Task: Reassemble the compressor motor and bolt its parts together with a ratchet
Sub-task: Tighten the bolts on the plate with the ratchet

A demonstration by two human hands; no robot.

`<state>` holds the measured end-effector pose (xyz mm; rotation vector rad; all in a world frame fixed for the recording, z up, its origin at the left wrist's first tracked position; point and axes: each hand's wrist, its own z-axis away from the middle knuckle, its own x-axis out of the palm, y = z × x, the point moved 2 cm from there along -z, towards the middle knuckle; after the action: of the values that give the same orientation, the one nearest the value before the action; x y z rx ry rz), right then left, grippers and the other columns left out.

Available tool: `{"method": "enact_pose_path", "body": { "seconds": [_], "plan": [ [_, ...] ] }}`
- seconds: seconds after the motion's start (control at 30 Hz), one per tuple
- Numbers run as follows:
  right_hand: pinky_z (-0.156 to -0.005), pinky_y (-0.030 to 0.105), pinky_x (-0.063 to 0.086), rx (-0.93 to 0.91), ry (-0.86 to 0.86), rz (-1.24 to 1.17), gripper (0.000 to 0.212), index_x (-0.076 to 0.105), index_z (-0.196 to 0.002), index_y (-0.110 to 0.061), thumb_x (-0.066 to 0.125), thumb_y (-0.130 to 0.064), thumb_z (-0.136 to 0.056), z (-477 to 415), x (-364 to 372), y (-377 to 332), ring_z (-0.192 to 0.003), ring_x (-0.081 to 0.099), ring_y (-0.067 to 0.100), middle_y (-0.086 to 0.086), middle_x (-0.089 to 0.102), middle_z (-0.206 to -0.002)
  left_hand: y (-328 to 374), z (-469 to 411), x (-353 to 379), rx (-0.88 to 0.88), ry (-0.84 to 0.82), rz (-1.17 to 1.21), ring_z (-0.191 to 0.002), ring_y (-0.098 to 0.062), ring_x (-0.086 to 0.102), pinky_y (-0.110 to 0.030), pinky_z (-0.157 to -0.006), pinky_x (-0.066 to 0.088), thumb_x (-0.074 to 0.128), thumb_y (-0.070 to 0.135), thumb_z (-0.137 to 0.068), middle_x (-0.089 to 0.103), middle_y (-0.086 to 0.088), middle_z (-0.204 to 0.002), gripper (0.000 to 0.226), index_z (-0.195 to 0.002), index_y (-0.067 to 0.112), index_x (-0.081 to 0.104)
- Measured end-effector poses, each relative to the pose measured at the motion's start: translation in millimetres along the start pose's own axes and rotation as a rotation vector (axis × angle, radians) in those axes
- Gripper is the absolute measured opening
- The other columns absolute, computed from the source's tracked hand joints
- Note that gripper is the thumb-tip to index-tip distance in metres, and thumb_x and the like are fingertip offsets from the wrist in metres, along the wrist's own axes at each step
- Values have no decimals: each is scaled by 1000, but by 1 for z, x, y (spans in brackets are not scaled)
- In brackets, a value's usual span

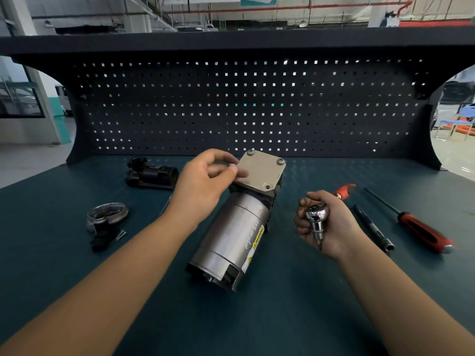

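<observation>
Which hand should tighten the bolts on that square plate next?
Right, probably. The right hand grips the ratchet beside the motor; the left hand has no tool, its fingertips at a corner of the plate.

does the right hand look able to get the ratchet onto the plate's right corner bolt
Probably yes: that bolt stands uncovered, with open space toward the right hand; the left hand is over the plate's left side.
</observation>
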<state>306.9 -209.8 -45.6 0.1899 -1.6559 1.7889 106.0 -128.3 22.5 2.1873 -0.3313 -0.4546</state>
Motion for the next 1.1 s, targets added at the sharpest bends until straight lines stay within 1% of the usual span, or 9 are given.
{"method": "enact_pose_path", "body": {
  "seconds": [0.1,0.27,0.4,0.5,0.63,0.73,0.8,0.87,1.1],
  "plan": [
    [-37,21,34,8,2,-10,25,51,-63,-12,47,-25,-84,0,0,0,-38,40,13,3,51,-51,8,3,13,59,-8,32,-81,-2,68,-14,-78,49,62,10,-90,74,12,-83,11,-87,21,58],
    [-37,20,34,12,1,-28,24,51,-63,-11,48,-24,-83,-1,1,0,-38,39,13,4,51,-51,10,-1,28,76,-18,74,-83,-6,69,-21,-79,51,73,8,-79,74,9,-82,20,-75,25,63],
    [-37,20,33,17,-6,-42,23,51,-63,-10,49,-24,-82,0,3,0,-37,39,13,4,50,-50,3,-5,35,63,72,-167,-74,1,59,-10,-70,39,81,20,-70,69,1,-82,18,-72,32,67],
    [-36,21,33,18,-13,-50,22,51,-63,-10,49,-24,-80,1,3,1,-37,38,13,4,50,-50,2,-4,38,52,94,-185,-72,9,54,-1,-68,35,83,18,-67,67,-1,-83,17,-71,29,69],
    [-36,20,33,29,-10,-42,23,50,-64,-11,48,-24,-82,1,4,1,-37,38,12,4,50,-49,5,-4,37,100,121,-285,-89,-1,49,-3,-74,32,83,23,-67,65,10,-77,14,-68,26,69],
    [-36,19,33,40,-10,-48,23,49,-64,-11,47,-24,-83,2,5,2,-36,38,12,3,49,-49,8,-2,35,149,135,-333,-88,-10,51,-8,-76,34,83,23,-66,66,7,-75,14,-67,20,69],
    [-37,19,33,43,-5,-52,24,49,-64,-11,47,-24,-83,2,6,2,-36,38,12,3,50,-49,11,2,37,239,147,-418,-87,-16,52,-24,-82,41,83,23,-66,66,5,-73,16,-67,15,69],
    [-36,19,33,47,4,-57,24,49,-64,-11,47,-24,-84,2,6,2,-36,39,12,3,50,-49,14,4,39,304,155,-476,-85,-21,54,-37,-80,44,83,21,-66,67,2,-72,16,-67,11,70],
    [-36,17,33,76,24,-110,24,48,-65,-11,45,-23,-85,3,5,3,-35,38,11,3,50,-49,14,8,41,339,163,-464,-78,-18,56,-23,-71,42,83,13,-66,69,3,-71,13,-68,7,71]
  ]
}}
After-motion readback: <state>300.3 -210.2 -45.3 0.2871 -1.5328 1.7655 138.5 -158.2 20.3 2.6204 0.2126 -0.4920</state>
